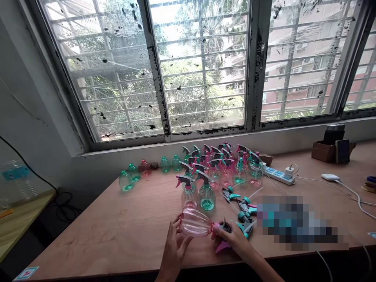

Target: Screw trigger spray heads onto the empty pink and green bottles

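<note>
Head view: at the far left of the tabletop [117, 219] stand a few capless green bottles [126, 182], well apart from the hands. Near the front edge, the left hand [174, 246] has its grip curled around the base of a pink bottle [195, 222], fingers spread over the wall. The bottle lies on its side, neck pointing right; whether it rests on the wood or hangs just above it I cannot tell. The right hand [232, 237] pinches the grey sprayer head [225, 226] at the neck, with the pink trigger hanging below. Loose sprayer heads [243, 207] lie just beyond, to the right.

The slick wall may well turn inside the left grip. The head could also seat crooked if held at a slant to the neck. A shove forward would likely tip the two standing bottles [198, 194] just behind.

The pink bottle is clear, rose-tinted, bulbous and ribbed lengthwise. It looks empty, thin-walled and light.
</note>
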Action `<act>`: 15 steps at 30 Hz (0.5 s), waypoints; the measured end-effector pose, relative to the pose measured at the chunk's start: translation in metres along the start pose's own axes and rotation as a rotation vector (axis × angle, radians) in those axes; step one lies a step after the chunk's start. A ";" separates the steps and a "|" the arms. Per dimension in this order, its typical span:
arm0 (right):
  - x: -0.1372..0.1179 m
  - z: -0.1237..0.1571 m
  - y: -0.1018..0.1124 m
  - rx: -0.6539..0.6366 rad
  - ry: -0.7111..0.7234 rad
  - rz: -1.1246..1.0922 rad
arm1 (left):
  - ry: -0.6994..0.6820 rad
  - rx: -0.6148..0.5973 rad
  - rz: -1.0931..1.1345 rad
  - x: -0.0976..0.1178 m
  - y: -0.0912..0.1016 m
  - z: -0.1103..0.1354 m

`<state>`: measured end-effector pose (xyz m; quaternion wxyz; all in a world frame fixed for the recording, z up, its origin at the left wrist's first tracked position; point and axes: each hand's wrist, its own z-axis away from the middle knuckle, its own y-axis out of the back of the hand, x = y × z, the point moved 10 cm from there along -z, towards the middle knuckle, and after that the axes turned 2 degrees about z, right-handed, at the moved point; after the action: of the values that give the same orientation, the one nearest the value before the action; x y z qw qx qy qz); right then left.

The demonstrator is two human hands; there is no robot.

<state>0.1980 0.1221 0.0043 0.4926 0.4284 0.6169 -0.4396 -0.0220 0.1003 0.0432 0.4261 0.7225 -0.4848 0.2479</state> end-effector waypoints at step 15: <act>-0.002 0.001 0.004 0.014 0.026 0.028 | -0.004 0.004 -0.049 0.005 0.001 -0.002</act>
<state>0.2025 0.1220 0.0061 0.4876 0.4460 0.6144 -0.4312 -0.0207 0.0993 0.0481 0.4300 0.7354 -0.4671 0.2369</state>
